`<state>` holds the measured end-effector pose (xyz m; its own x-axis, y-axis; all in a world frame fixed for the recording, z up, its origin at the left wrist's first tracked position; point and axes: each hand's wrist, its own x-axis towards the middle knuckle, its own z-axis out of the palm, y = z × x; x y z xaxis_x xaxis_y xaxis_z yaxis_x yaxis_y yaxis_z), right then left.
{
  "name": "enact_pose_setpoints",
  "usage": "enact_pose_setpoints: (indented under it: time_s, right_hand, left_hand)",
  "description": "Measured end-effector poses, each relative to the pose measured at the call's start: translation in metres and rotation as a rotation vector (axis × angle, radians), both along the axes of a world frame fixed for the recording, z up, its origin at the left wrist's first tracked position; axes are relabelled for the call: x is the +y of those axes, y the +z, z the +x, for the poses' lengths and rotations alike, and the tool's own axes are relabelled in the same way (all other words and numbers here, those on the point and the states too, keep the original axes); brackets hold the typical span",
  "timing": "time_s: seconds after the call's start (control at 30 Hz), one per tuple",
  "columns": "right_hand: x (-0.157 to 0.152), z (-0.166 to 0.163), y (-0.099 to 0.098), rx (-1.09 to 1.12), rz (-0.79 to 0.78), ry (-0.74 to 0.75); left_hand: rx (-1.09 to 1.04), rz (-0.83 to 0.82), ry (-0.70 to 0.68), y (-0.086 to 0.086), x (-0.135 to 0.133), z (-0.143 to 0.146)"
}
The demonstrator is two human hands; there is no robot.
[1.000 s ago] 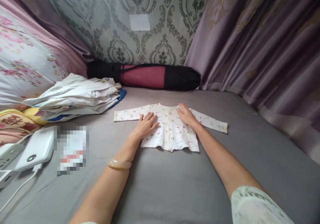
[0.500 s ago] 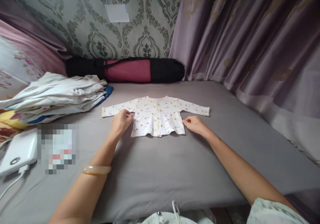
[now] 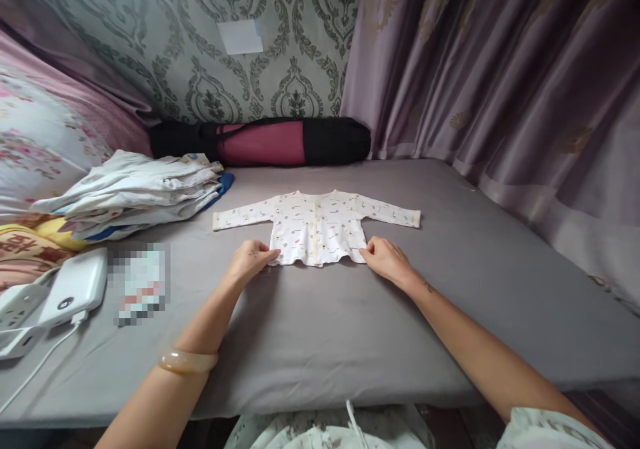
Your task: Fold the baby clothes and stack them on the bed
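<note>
A small white baby shirt (image 3: pixel 317 225) with a tiny print and a cream button strip lies spread flat on the grey sheet, its sleeves stretched out to both sides and its neckline away from me. My left hand (image 3: pixel 253 259) pinches the lower left corner of its hem between thumb and fingers. At the opposite lower corner, my right hand (image 3: pixel 385 257) grips the hem in the same way. The bottom edge ripples a little between the two hands.
Folded clothes (image 3: pixel 150 189) are piled at the left. Nearer me lie a white power bank (image 3: pixel 75 285) with a cable, a power strip (image 3: pixel 20 305) and a blurred-out item (image 3: pixel 143 282). A black and maroon roll bag (image 3: pixel 260 142) rests against the wall; curtains (image 3: pixel 475 69) hang at right.
Both hands have moved from the shirt's sides to its lower hem corners, the left one toward me. The view has shifted slightly, showing more of the left side.
</note>
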<state>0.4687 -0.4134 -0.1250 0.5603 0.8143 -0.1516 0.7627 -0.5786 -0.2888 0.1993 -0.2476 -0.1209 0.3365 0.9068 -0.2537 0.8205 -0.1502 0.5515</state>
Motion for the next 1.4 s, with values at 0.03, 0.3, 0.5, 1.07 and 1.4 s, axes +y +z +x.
enact_pose_setpoints:
  time_s: [0.03,0.3,0.5,1.07,1.4]
  right_hand:
    - [0.0,-0.001,0.0,-0.005,0.004,-0.013]
    - [0.001,-0.004,0.006,-0.033,-0.041,0.012]
    - [0.004,0.008,0.004,0.072,0.037,0.053]
    - [-0.007,0.01,0.03,-0.174,-0.171,0.24]
    - [0.071,-0.026,-0.001,-0.099,0.118,0.405]
  left_hand:
    - [-0.016,-0.019,-0.001,-0.001,0.001,0.0]
    - [-0.195,-0.03,0.01,-0.002,0.002,-0.004]
    - [-0.257,0.028,-0.043,-0.006,0.005,-0.008]
    - [0.098,0.271,-0.482,-0.002,0.023,-0.027]
    - [0.041,0.624,-0.666,-0.017,0.018,0.069]
